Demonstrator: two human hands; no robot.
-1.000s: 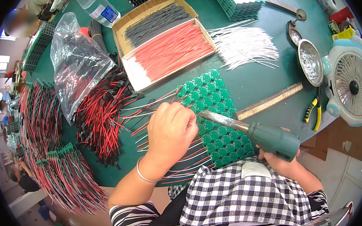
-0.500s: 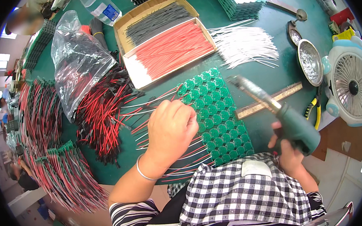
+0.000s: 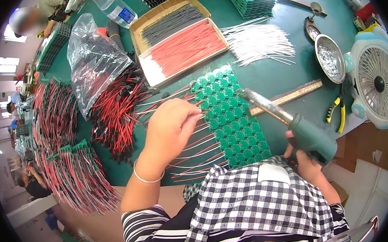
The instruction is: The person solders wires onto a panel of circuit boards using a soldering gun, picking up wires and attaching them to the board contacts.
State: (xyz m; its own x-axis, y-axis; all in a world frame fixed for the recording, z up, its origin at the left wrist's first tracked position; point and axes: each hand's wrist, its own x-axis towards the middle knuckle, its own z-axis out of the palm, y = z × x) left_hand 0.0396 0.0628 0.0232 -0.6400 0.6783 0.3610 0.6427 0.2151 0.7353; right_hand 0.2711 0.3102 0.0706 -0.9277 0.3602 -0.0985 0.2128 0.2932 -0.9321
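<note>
A panel of round green circuit boards (image 3: 237, 127) lies in front of me, with red, white and black wires (image 3: 200, 148) running out from its left edge. My left hand (image 3: 169, 125) is closed in a pinch at that edge, thumb and forefinger on what looks like a thin red wire (image 3: 203, 112). In my right hand (image 3: 308, 166) is a dark green soldering gun (image 3: 312, 137). Its metal tip points up and left, over the panel's upper right edge. Most of the right fingers are hidden behind the gun's body.
Left of the panel lie a heap of red-black connector leads (image 3: 117, 122), a clear plastic bag (image 3: 91, 65) and bundles of wired boards (image 3: 74, 174). Beyond are a wire box (image 3: 151, 82) and white wires (image 3: 260, 42). To the right are a wooden strip (image 3: 287, 97), metal dish (image 3: 330, 59), cutters (image 3: 337, 111) and fan (image 3: 373, 81).
My left hand has shifted slightly left, its fingertips now showing in a pinch at the panel's edge. The soldering gun's tip has come down and left, nearer the panel.
</note>
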